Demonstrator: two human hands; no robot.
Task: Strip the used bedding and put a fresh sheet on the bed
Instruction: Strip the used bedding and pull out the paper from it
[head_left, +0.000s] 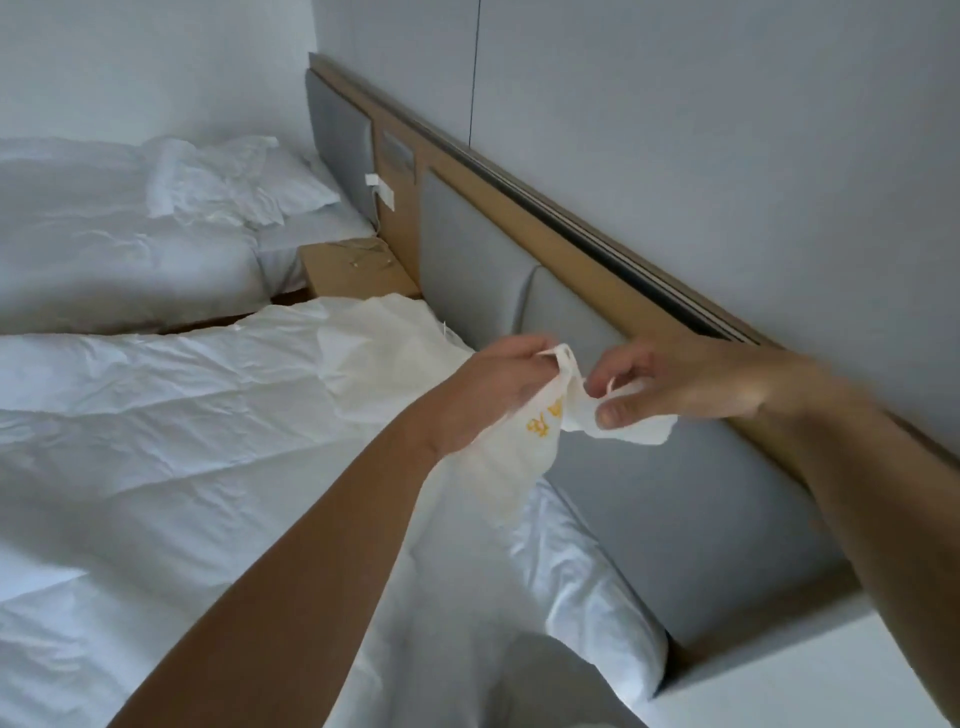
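Nearest the camera, both bare forearms reach forward over the near bed (78, 665). A white pillow (592, 597) lies at the head end of this bed, just beside the headboard, with part of it hidden under the left forearm and loose white fabric. A crumpled white duvet (182, 415) covers the rest of the bed surface in view.

Above the pillow, both hands hold one white cloth (540, 431) that bears a yellow mark. The left hand (493, 387) has its fingers curled round a bunched top edge. The right hand (670, 387) pinches another part of the same edge between thumb and curled fingers. The hands are near each other but not touching. The cloth hangs down from the left hand towards the bed. Whether it joins the cream fabric (384, 343) heaped behind the left hand cannot be told.

Behind the hands runs the headboard (467, 260), grey padded panels in a wood frame, against a pale wall (727, 130). Further off, a wooden bedside cabinet (353, 270) stands between the two beds. The far bed (104, 249) carries rumpled white linen and a far pillow (296, 182) at its head.
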